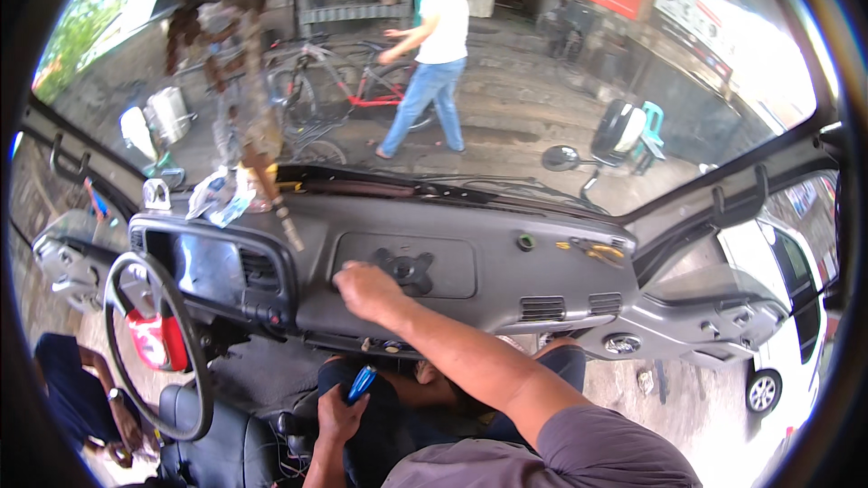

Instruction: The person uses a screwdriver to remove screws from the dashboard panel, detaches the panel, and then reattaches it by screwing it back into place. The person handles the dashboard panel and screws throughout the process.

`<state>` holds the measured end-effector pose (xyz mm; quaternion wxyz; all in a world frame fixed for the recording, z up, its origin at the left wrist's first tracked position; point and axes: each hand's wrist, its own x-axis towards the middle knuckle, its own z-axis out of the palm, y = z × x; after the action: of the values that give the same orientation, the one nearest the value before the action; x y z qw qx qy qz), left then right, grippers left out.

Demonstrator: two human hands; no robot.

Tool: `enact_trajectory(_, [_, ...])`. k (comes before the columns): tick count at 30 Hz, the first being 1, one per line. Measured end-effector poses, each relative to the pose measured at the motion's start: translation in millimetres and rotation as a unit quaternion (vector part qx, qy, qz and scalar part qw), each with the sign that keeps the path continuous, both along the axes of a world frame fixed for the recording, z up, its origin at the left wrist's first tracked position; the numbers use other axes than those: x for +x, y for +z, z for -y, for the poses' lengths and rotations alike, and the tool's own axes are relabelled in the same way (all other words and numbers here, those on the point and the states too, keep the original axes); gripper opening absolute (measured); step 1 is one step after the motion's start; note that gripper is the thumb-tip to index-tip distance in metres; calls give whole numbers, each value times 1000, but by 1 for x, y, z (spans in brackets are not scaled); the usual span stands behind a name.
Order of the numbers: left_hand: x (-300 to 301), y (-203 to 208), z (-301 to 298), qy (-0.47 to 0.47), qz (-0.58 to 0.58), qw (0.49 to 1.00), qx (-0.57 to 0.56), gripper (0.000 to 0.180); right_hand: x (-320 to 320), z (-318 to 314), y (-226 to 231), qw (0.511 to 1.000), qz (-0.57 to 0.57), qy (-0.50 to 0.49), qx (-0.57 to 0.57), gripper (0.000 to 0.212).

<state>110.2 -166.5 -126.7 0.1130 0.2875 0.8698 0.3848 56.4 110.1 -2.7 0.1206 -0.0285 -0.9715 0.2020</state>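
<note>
My left hand (338, 416) is low by the seats, its fingers closed around a short, shiny blue cylinder (362, 384) with a dark end. Whether that is a tool handle or a small torch I cannot tell. Over the passenger side of the grey dashboard (316, 217) stretches my right arm. The right hand (366, 292) is closed just left of a black cross-shaped mount (404, 268), which lies on a rectangular dashboard panel (457, 258). Its fingertips point away and anything in them is hidden.
Left stands the steering wheel (201, 380) with a red centre. Pliers (601, 253) and a green-rimmed round piece (525, 242) lie on the dashboard's right. A person in dark clothes (68, 389) is beside the left door. Beyond the windscreen, someone in white (443, 27) passes a bicycle (362, 99).
</note>
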Motion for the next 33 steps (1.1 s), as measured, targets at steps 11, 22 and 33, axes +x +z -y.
enact_trajectory(11, [4, 1, 1, 7, 4, 1000, 29, 42, 61, -65, 34, 987, -86, -102, -92, 30])
enact_trajectory(22, [5, 41, -6, -48, 131, 990, 22, 54, 219, -189, 44, 922, -190, -331, 63, 44])
enact_trajectory(33, [50, 143, -61, -165, 47, 965, 200, 47, 190, 29, 15, 792, -196, -82, -572, 24])
